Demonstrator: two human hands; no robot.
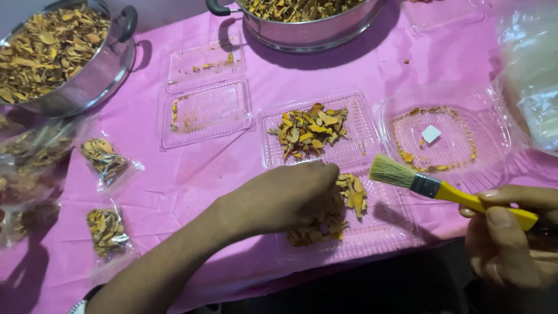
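Right hand (pixel 511 232) grips brush (pixel 407 177) | left hand (pixel 285 195) pinches dried chips (pixel 351 195) in clear tray (pixel 383 232)

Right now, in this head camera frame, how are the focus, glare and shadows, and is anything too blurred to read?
Head view: even indoor light; the dried slices in the open clear tray are sharp. Soft shadows fall from the left hand and the yellow-handled brush in the right hand. Mild glare on the steel pot rim. The clear bags at the right edge are washed out and blurred.
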